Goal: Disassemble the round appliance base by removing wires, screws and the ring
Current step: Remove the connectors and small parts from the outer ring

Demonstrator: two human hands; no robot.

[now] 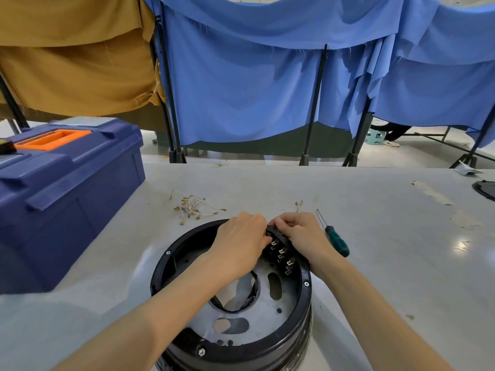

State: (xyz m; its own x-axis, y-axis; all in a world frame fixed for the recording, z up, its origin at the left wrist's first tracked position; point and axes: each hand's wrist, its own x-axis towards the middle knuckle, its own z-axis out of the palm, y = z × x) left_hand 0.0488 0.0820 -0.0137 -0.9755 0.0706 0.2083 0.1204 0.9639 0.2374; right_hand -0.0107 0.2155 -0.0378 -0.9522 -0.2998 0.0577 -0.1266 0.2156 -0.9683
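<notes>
Left hand [241, 238] and right hand [301, 235] pinch the switch block [278, 232] on the far rim of the base [284, 336]; yank it and those tabs [280, 252] probably bend.

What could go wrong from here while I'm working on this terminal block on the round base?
1. Your right hand grips the terminal block with the left hand close beside it; a slip could scrape fingers on its bare metal tabs, or bend them.
2. The screwdriver lies right beside your right wrist; a nudge might roll it across the table.
3. The loose wires sit just beyond the base and are easily scattered.
</notes>
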